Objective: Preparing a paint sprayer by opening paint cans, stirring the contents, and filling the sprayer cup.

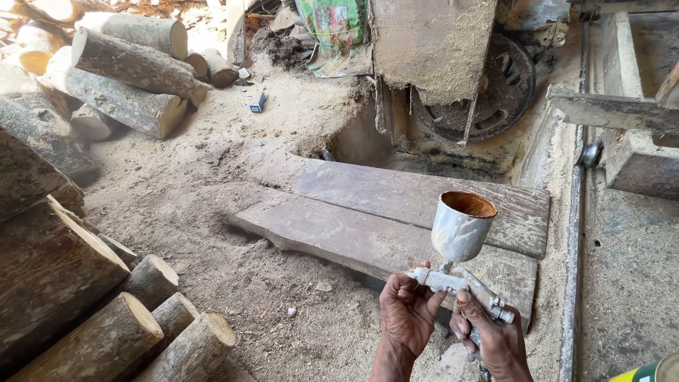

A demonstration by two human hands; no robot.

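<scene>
Spray gun (460, 265), dusty, rust-rimmed cup

Spray gun (463, 283) handle hidden in right hand (495, 339) — btm edge cuts wrists, yellow-green can (647, 371).

You're over a sawdust-covered floor (233, 283) in daylight — cut logs (127, 92) piled at your left, more log ends (148, 332) near your feet. Two worn planks (396, 212) lie ahead; behind them a pit and a rusty wheel (506, 92) — metal rail (574, 233) right.
</scene>
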